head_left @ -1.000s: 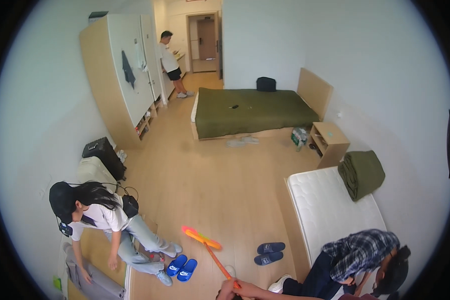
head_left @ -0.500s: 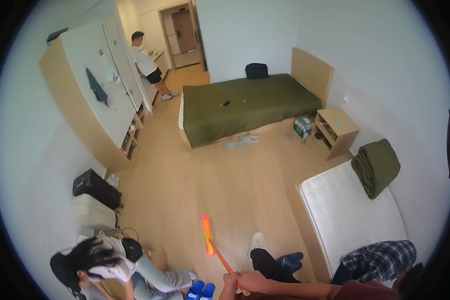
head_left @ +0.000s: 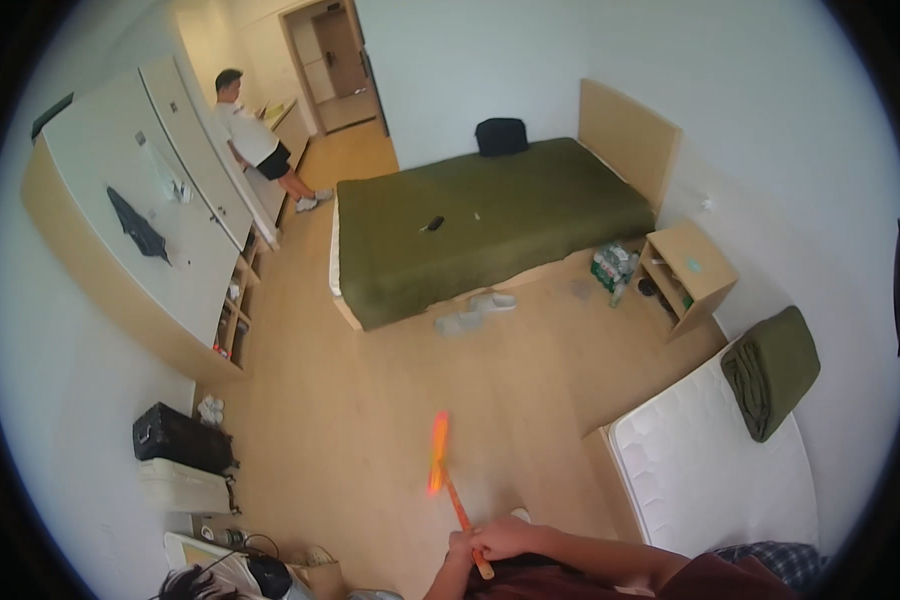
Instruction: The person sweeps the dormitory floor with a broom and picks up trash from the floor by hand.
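Both of my hands are closed round the orange handle of a T-shaped tool point(head_left: 456, 503) near the bottom middle. Its bright orange and yellow crosspiece point(head_left: 438, 455) points away from me, over the wooden floor; whether it touches the floor I cannot tell. My left hand point(head_left: 460, 546) and my right hand point(head_left: 502, 537) sit close together near the handle's end, which sticks out below them. What kind of tool it is does not show clearly.
Ahead stands a bed with a green cover point(head_left: 500, 220), grey slippers point(head_left: 475, 312) before it. A bare white mattress point(head_left: 705, 470) lies at right, beside a nightstand point(head_left: 692, 275). Suitcases point(head_left: 182, 440) and a wardrobe point(head_left: 135, 215) line the left. A person point(head_left: 255, 135) leans near the doorway.
The view has shifted forward, so the bed and wardrobe look closer. The people near me have slid mostly out of the lower edge. The tool's crosspiece has swung slightly right, still in both hands.
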The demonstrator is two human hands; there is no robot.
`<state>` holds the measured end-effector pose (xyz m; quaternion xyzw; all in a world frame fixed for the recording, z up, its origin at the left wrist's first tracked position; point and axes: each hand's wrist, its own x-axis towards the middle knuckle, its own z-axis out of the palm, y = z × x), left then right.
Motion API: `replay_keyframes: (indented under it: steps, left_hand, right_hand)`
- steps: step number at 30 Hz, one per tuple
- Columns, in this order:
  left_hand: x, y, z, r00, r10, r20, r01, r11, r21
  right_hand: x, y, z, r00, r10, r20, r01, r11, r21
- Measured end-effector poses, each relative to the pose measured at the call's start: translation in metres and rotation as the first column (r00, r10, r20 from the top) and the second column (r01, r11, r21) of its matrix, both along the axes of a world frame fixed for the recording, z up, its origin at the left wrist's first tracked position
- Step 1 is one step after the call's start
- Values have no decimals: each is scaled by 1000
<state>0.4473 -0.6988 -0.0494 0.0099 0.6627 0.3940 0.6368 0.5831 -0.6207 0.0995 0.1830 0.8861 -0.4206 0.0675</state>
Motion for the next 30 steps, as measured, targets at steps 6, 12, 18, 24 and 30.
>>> replay_keyframes:
  steps: [6, 12, 18, 24, 30]
  left_hand:
    - [-51, 89, -53, 891, -275, -362, 386, 878, 282]
    - [-127, 194, -44, 829, -273, -487, 488, 778, 396]
    - [-226, 317, 15, 816, 452, 360, -490, 872, 16]
    - [-322, 372, 26, 627, 662, 412, -743, 667, 59]
    - [-407, 399, 5, 359, 814, 457, -916, 402, 5]
  right_hand:
    - [-58, 115, -15, 996, 85, 1, -83, 982, -167]
    - [-146, 212, -23, 995, 92, -35, -96, 984, -148]
    - [-265, 300, 12, 990, -82, 116, 102, 978, -181]
    - [-360, 359, 39, 984, 84, 159, -74, 995, -72]
    - [-462, 407, 49, 970, 177, 165, -184, 983, 28]
